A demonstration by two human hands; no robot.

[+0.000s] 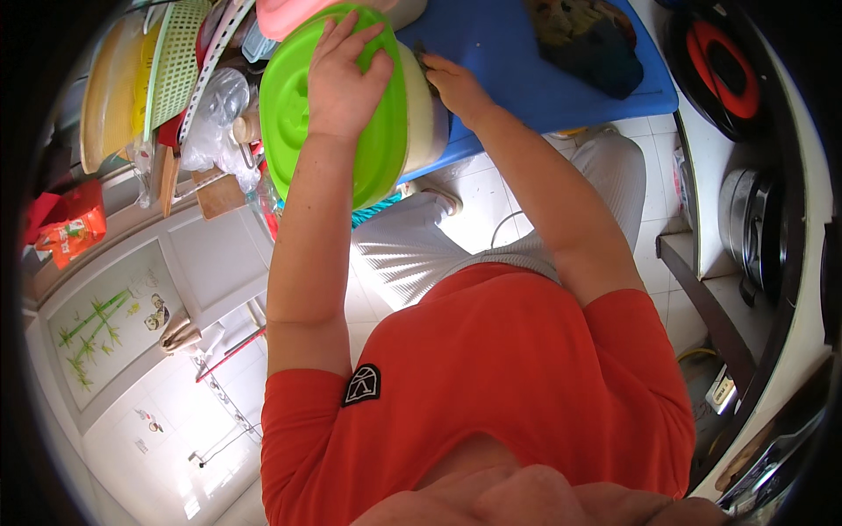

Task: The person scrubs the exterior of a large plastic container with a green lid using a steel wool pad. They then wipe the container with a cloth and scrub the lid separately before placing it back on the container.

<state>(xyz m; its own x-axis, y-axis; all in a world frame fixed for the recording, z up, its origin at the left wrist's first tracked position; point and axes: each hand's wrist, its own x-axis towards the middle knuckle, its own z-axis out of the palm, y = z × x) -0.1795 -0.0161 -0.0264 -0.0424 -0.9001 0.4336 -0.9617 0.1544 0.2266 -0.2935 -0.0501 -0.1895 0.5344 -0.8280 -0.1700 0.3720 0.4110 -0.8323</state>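
Observation:
My left hand (346, 79) lies on the bright green lid (289, 118) of a pale, translucent container (423, 114), its fingers spread. The lidded container stands at the left side of a blue table (500, 66), with its lid tilted toward the left. My right hand (456, 86) is at the container's right side, fingers bent close to its wall. At those fingertips shows a small dark edge of something I cannot make out. Behind the green lid sits a pink lid or tub (285, 13), partly cut off by the upper edge.
A dark, crumpled cloth-like bundle (596, 53) lies on the table's far right. On the left stand a light green basket (180, 66), plastic bags (215, 114) and an orange packet (74, 230). Pans (750, 223) and a red-and-black round thing (724, 70) are at the right.

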